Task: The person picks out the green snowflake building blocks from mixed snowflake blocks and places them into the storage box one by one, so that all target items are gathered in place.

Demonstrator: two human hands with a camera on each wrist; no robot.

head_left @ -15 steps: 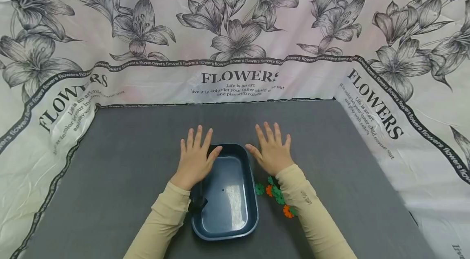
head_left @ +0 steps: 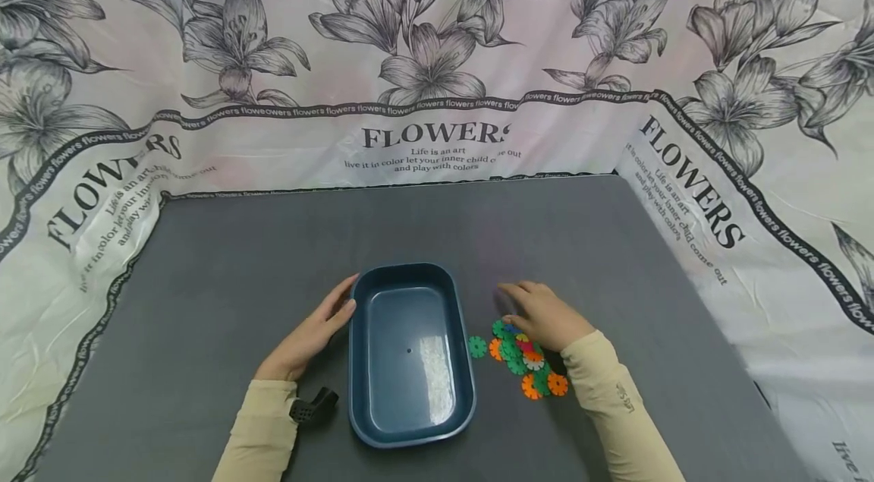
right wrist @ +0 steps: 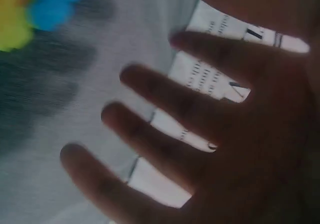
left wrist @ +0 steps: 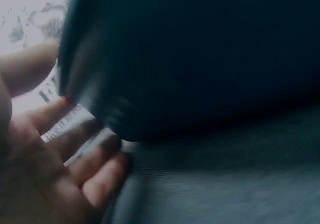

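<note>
Head view: our left hand [head_left: 307,334] touches the tray [head_left: 399,338] at its upper left; our right hand [head_left: 549,316] is over the discs [head_left: 515,366], right of the tray. Left wrist: our fingers lie parted, loosely bent. Right wrist: our fingers spread, holding nothing.

Head view: high, wide, facing forward and down over desk [head_left: 239,277] to lettered cloth [head_left: 423,144]. Left wrist view: very close, across left grip [left wrist: 50,159] toward tray [left wrist: 190,53]; head shares tray. Right wrist view: close, along right grip [right wrist: 235,134]; head shares discs [right wrist: 12,23]. Cloth in all three.
</note>
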